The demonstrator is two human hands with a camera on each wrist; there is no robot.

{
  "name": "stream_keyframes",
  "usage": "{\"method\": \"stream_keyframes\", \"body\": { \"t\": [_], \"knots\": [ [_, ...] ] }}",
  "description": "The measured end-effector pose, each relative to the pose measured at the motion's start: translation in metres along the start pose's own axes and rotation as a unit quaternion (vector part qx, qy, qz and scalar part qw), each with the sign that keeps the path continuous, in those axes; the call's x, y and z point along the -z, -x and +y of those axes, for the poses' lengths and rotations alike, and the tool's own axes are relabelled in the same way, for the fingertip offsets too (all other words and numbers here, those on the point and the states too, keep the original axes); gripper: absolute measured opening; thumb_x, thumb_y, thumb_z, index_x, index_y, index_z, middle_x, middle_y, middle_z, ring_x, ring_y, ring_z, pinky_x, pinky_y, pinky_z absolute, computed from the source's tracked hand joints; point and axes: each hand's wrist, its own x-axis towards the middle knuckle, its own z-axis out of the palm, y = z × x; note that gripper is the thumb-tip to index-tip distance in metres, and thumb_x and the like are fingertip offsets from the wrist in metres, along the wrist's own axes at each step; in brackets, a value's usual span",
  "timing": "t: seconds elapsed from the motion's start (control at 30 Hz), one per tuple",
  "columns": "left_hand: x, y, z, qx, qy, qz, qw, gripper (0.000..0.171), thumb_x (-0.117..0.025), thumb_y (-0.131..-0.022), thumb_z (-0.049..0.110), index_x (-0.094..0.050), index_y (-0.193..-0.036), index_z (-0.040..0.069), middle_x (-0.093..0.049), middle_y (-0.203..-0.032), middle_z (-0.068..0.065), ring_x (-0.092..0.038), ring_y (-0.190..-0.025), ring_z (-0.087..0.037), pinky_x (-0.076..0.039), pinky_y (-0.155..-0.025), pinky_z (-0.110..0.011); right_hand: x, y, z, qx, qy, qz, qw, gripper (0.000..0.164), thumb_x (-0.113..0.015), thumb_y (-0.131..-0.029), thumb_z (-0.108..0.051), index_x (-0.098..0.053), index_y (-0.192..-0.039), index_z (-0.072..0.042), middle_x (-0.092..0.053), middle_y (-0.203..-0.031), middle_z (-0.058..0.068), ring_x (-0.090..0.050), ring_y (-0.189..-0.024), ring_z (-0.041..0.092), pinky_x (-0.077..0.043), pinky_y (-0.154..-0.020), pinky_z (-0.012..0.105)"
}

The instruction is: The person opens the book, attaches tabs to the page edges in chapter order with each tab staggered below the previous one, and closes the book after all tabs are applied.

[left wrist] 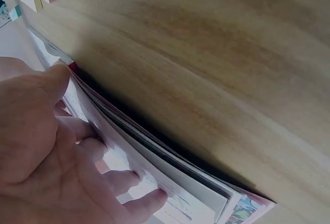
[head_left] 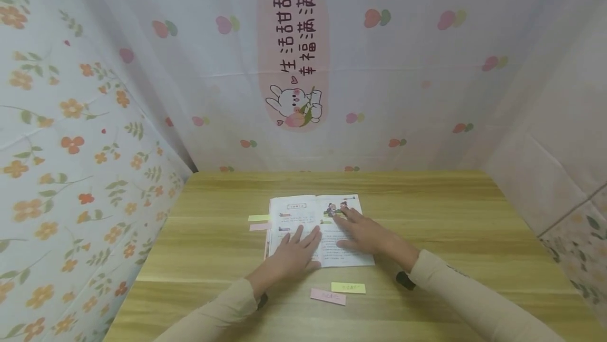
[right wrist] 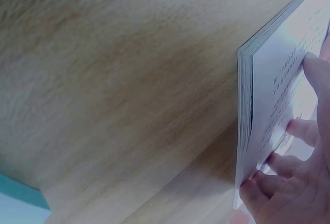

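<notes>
An open book (head_left: pixel 350 257) lies on the table, with printed text on both pages and a coloured picture at the top of the right page. My left hand (head_left: pixel 290 256) rests on the lower left page near the fold, fingers spread; the left wrist view has its fingers against the page (left wrist: pixel 193 199). On the right page lies my right hand (head_left: pixel 371 234), its fingers extended over the text and picture. In the right wrist view, the right fingertips touch the page (right wrist: pixel 276 74). A yellow tab (head_left: pixel 259 218) and a pink tab (head_left: pixel 258 227) stick out from the book's left edge.
A yellow paper slip (head_left: pixel 348 287) and a pink paper slip (head_left: pixel 328 296) with writing lie below the book. Wooden tabletop (head_left: pixel 446 226) surrounds them. A patterned curtain (head_left: pixel 403 94) hangs behind the table, and a flowered one (head_left: pixel 95 173) on the left.
</notes>
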Motion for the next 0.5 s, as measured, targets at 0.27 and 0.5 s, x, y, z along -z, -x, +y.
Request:
{"method": "stream_keyframes", "body": {
  "t": [0.27, 0.5],
  "knots": [
    [0.004, 0.004, -0.001, -0.018, 0.018, -0.019, 0.9995, 0.071, -0.050, -0.105, 0.047, -0.025, -0.163, 0.013, -0.015, -0.168, 0.000, -0.018, -0.150, -0.038, -0.028, -0.114, -0.060, -0.001, 0.011, -0.002, -0.012, 0.003, -0.011, 1.000, 0.072, -0.061, -0.102, -0.042, -0.037, -0.155, 0.000, -0.023, -0.160, 0.030, -0.029, -0.142, 0.052, -0.031, -0.111, 0.061],
    [0.005, 0.006, -0.005, -0.018, 0.053, -0.017, 0.9983, 0.070, -0.048, -0.105, 0.046, -0.024, -0.163, 0.015, -0.013, -0.168, -0.001, -0.015, -0.150, -0.039, -0.024, -0.114, -0.062, 0.010, 0.031, 0.014, -0.015, -0.037, -0.002, 0.999, 0.064, -0.063, -0.102, -0.037, -0.044, -0.151, 0.000, -0.034, -0.158, 0.023, -0.034, -0.143, 0.042, -0.032, -0.113, 0.057]
  ]
}}
